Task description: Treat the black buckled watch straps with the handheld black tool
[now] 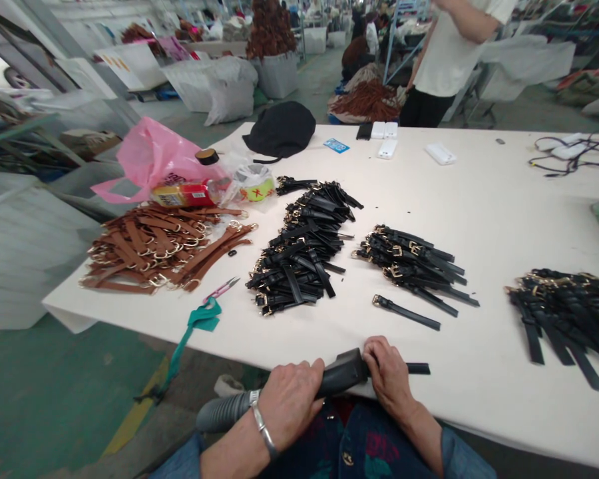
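Note:
My left hand (pixel 292 392), with a silver bracelet at the wrist, is wrapped around a black nozzle-like hand tool (pixel 344 374). A ribbed grey hose (pixel 224 412) runs from its rear. At the tool's front end, my right hand (pixel 387 372) pinches a black strap (pixel 419 368), whose cut end sticks out to the right; its other end is hidden by my fingers. Just beyond lies a single black buckle strap (pixel 406 313). Behind that is a small pile of black buckle straps (pixel 414 259), with a larger black strap pile (pixel 299 253) to its left.
Brown straps (pixel 144 249) lie at the table's left, near pink-handled thread snips (pixel 222 290) tied to a green cloth strip (pixel 194 326). More black straps (pixel 569 313) are at right. A black cap (pixel 282 130), pink bag (pixel 154 159) and cables (pixel 574 152) sit farther back. A person (pixel 444 60) stands beyond.

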`<state>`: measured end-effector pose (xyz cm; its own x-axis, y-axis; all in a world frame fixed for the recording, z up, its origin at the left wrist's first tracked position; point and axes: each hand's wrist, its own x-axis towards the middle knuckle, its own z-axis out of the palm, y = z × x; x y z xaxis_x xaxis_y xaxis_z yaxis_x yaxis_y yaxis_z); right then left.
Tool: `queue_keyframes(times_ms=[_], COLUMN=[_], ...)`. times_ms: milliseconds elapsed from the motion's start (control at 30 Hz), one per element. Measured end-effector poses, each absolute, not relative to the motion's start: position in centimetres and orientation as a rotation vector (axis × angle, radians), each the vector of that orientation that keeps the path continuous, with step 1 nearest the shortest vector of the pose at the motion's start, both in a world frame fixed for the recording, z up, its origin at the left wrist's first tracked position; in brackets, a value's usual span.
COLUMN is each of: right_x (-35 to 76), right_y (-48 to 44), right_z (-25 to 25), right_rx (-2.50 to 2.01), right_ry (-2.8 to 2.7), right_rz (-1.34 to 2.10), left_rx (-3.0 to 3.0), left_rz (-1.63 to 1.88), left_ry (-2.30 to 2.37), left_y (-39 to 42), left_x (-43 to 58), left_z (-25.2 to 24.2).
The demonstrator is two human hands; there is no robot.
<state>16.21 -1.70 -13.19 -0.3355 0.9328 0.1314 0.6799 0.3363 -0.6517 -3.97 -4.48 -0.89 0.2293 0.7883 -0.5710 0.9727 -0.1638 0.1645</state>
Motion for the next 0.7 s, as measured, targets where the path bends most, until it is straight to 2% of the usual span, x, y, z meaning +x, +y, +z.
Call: queue_keyframes(times_ms=[433, 700], right_x=[16.4, 17.3], right_y=[-1.7, -1.3], right_z=[-13.4, -12.5], right_rx=[-1.437, -1.349], right_ry=[-1.916, -1.718], right_rz=[0.791, 0.983], left_rx=[1.997, 2.021], left_rz=[-0.509, -0.484], left_ry=[1.673, 1.678], left_y=[-3.9, -5.0], left_x=[-2.9, -3.3], left_z=[-0.8, -1.8])
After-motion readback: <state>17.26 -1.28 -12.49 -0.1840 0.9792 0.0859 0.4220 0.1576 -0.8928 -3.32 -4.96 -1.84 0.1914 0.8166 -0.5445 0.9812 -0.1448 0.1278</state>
